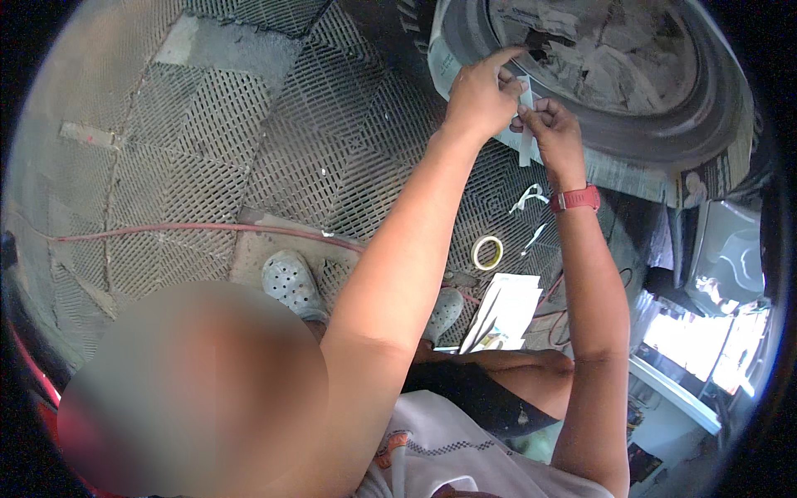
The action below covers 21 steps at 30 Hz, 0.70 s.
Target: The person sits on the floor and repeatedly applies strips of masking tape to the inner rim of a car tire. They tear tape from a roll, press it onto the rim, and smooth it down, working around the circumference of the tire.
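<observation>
A short strip of pale masking tape (525,151) runs between my two hands at the near edge of a large dark wheel (581,124). My left hand (483,95) pinches the strip's upper part, its index finger reaching toward the wheel's inner ring. Just right of it, my right hand (554,137) grips the same strip between thumb and fingers, and the strip's loose end hangs below. Printed paper (448,70) surrounds the wheel's outer edge. Dusty, crumpled covering (623,62) fills its centre. How firmly the tape touches the wheel is hidden by my fingers.
Beneath my arms, a roll of masking tape (476,253) lies on the grated floor mat (332,158), near white tape scraps (530,197). White sheets (505,309) stand beside my clog (447,314). A red hose (207,227) crosses the floor at left.
</observation>
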{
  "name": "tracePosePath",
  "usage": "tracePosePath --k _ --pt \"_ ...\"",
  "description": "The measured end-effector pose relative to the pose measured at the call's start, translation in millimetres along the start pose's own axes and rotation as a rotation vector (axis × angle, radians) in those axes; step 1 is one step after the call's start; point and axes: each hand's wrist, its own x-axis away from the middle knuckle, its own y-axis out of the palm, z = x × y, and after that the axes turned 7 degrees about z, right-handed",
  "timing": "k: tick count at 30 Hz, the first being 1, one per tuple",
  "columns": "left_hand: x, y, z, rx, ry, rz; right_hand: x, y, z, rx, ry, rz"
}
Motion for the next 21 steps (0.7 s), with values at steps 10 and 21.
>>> tracePosePath --k 10,21 --pt "-44 5 -24 -0.036 -0.248 0.025 -40 25 19 0.141 -0.096 0.418" --pt "-61 27 -36 0.242 -0.34 -0.001 -47 39 -1 0.172 -0.273 0.575"
